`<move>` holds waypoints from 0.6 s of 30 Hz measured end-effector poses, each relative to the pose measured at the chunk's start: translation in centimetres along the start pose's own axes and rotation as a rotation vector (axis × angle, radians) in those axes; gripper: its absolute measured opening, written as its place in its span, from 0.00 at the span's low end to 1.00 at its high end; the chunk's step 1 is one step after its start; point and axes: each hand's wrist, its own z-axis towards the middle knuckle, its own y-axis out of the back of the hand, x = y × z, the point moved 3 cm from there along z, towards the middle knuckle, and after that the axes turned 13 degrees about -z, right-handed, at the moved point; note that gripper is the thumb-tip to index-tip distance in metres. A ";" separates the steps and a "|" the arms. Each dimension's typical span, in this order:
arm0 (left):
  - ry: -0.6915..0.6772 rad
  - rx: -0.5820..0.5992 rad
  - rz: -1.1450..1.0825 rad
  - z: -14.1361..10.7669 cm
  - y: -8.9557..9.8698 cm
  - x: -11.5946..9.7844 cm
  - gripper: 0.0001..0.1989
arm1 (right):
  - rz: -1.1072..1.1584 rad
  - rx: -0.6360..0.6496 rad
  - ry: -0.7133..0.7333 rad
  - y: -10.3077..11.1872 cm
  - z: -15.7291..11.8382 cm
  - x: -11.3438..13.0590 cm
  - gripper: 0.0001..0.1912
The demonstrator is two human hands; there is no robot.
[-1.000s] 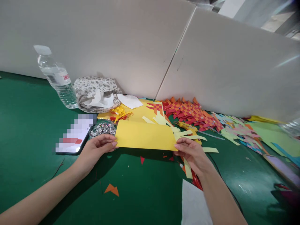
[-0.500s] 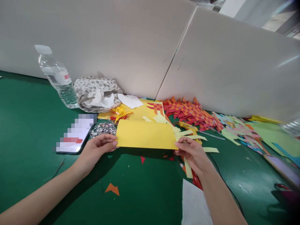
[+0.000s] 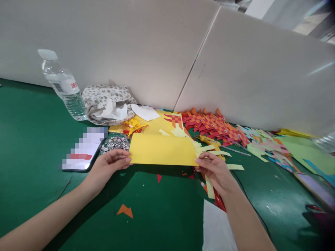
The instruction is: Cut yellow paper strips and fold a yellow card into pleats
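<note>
A yellow paper sheet (image 3: 163, 150) is stretched level between my two hands above the green table (image 3: 157, 223). My left hand (image 3: 112, 165) pinches its left end between thumb and fingers. At the right end, my right hand (image 3: 211, 169) has the lower corner pinched the same way. Just beyond my left hand sits a clear dish of small googly eyes (image 3: 115, 143). Pale yellow paper strips (image 3: 216, 152) fan out beside and beyond my right hand. A larger yellow sheet (image 3: 154, 126) lies behind the held one, with a red and orange woven piece (image 3: 175, 119) on it.
A water bottle (image 3: 64, 87), a patterned cloth pouch (image 3: 107, 101) and a phone (image 3: 87, 146) are at the left. Woven paper fish (image 3: 211, 125) pile against the grey partition (image 3: 117, 45). A yellow cutter (image 3: 209, 141), colored scraps and white paper (image 3: 217, 226) lie at the right.
</note>
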 end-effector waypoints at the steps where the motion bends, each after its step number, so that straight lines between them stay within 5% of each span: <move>1: -0.001 -0.002 0.005 0.0 0.0 0.0 0.16 | -0.003 -0.003 0.001 0.0 0.0 0.0 0.18; 18: 0.007 0.000 0.000 -0.1 0.1 0.0 0.16 | 0.024 -0.004 0.004 0.0 0.1 -0.1 0.17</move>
